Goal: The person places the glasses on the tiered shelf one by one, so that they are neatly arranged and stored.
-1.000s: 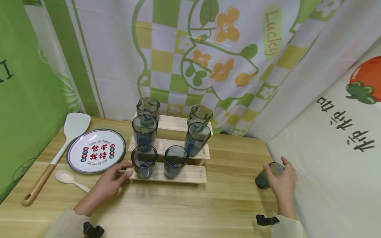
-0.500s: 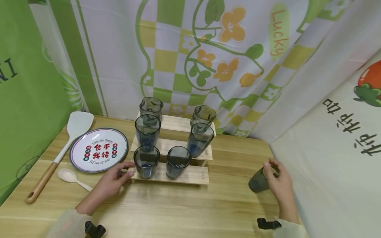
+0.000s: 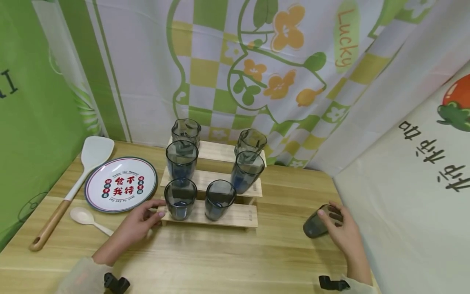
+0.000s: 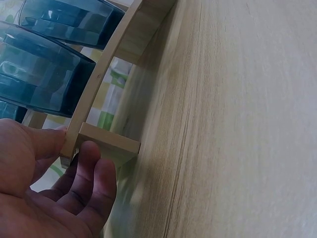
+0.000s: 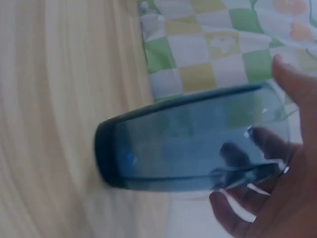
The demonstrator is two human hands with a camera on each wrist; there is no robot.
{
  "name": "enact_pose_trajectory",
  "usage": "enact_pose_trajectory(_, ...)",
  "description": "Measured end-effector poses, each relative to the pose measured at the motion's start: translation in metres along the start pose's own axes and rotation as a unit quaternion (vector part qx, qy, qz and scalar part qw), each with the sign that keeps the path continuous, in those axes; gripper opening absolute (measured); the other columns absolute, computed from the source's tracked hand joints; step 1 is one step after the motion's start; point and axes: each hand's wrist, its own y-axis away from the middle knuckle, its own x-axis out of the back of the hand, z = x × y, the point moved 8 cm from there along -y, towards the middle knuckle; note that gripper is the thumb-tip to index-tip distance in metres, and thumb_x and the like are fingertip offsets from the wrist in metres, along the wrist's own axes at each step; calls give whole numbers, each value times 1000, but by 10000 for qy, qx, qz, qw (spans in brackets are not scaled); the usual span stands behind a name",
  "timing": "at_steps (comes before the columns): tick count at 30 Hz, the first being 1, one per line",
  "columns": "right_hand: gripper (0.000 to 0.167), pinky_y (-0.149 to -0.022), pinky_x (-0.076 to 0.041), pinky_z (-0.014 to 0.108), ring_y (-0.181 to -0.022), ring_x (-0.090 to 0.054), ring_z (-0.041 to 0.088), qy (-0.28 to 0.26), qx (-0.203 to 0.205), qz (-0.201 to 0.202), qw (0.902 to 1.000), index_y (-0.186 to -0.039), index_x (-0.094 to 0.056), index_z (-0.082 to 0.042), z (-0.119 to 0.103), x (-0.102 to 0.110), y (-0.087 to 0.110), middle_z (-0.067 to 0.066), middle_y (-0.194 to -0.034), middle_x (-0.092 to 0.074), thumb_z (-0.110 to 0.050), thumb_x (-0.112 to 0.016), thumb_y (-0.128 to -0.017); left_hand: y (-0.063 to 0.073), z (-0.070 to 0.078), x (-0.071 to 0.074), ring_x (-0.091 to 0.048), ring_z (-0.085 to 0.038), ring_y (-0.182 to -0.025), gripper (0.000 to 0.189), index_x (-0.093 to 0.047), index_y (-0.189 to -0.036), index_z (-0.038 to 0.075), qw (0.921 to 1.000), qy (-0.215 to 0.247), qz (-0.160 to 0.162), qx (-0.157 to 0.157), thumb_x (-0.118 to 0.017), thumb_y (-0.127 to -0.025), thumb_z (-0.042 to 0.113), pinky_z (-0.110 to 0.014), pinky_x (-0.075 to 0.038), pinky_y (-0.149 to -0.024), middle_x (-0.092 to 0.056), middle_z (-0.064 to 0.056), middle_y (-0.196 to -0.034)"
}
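Observation:
My left hand [image 3: 138, 222] pinches the left end of the lowest step of a tiered wooden rack [image 3: 238, 215], its thumb over the board and fingers under it [image 4: 74, 129]. On that step stand two smoky blue glasses, a left one [image 3: 180, 200] and a right one [image 3: 219, 200]. Two taller glasses stand on the middle step, and two wavy-rimmed ones [image 3: 251, 141] on the top. Right of the rack, my right hand [image 3: 343, 228] holds another tall blue glass [image 5: 183, 141] near its rim. This glass is tilted, with its base low over the table.
A white plate with red lettering [image 3: 121, 202] lies left of the rack. Beside it are a white spatula with a wooden handle [image 3: 55, 222] and a pale spoon [image 3: 82, 215]. A patterned curtain [image 3: 147, 81] hangs behind; a white wall sheet [image 3: 404, 212] borders the right.
My right hand has drawn the glass a little to the left and toward me, its fingers now further round the rim. The left hand stays at the rack's end.

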Motion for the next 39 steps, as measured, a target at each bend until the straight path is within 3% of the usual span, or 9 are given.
enact_pose_trajectory(4, 64, -92, -42, 16, -125, -51, 22, -371, 51, 126, 9992, -155, -36, -7, 12, -1, 3, 16, -142, -53, -35, -62, -103, 1, 0, -1, -67, -23, -83, 40, -56, -136, -2, 10000, 2, -21, 37, -65, -100, 12, -35, -57, -70, -66, -16, -112)
enact_pose_trajectory(6, 62, -90, -40, 9, -123, -51, 15, -818, 119, 143, 9965, -156, -36, -7, 17, -3, 4, 17, -142, -52, -27, -63, -103, 1, -1, -1, -67, -23, -82, 40, -56, -136, -2, 10000, 6, -18, 41, -65, -100, 12, -35, -57, -70, -66, -17, -113)
enact_pose_trajectory(10, 69, -93, -42, 10, -120, -52, 5, -1892, 76, 8, 9819, -159, -29, -10, 30, -9, 7, 12, -143, -48, -11, -66, -101, 0, -1, -2, -68, -24, -82, 39, -56, -136, -2, 10000, 36, -29, -6, -65, -100, 12, -35, -57, -70, -65, -18, -116)
enact_pose_trajectory(16, 82, -98, -44, 17, -123, -55, 10, -2894, 101, -150, 9570, -158, -24, -13, 40, -19, 7, 7, -142, -50, 6, -70, -93, 1, 1, -1, -68, -23, -81, 40, -57, -136, -2, 10000, 52, 13, -77, -65, -100, 12, -34, -57, -69, -65, -19, -119)
enact_pose_trajectory(20, 79, -101, -45, 22, -124, -54, 16, -3018, 185, 30, 9532, -153, -30, -11, 37, -22, 8, 10, -140, -51, 9, -73, -89, 0, 1, -1, -68, -23, -82, 39, -57, -136, -3, 9999, 68, 16, -128, -65, -101, 11, -34, -57, -69, -61, -22, -125)
enact_pose_trajectory(24, 78, -97, -46, 20, -123, -53, 18, -2737, 82, 195, 9616, -152, -32, -10, 31, -30, 12, 11, -140, -49, 4, -76, -89, -1, -1, -2, -68, -24, -83, 37, -57, -136, -1, 10000, 44, 5, -89, -64, -101, 11, -34, -58, -71, -62, -22, -124)
enact_pose_trajectory(27, 78, -92, -49, 19, -119, -55, 19, -2582, 77, 369, 9654, -151, -36, -6, 21, -38, 15, 13, -138, -51, 5, -78, -87, -2, -3, -3, -69, -25, -84, 36, -58, -135, 0, 10000, 10, -9, -44, -64, -101, 11, -34, -58, -72, -63, -20, -121)
enact_pose_trajectory(31, 74, -85, -53, 21, -110, -59, 24, -2798, 324, 651, 9573, -146, -44, -1, -9, -46, 18, 18, -130, -56, 14, -77, -82, -3, -4, -3, -69, -26, -84, 36, -58, -135, 0, 10000, -41, -19, -54, -64, -101, 11, -34, -57, -72, -63, -20, -121)
enact_pose_trajectory(39, 71, -88, -53, 30, -108, -59, 32, -3027, 1414, 451, 9415, -140, -50, -1, -108, -79, 19, 18, -125, -61, 14, -80, -77, -1, -1, -1, -68, -24, -84, 38, -57, -135, -2, 9999, 2, -18, -143, -64, -101, 12, -34, -57, -71, -64, -20, -120)
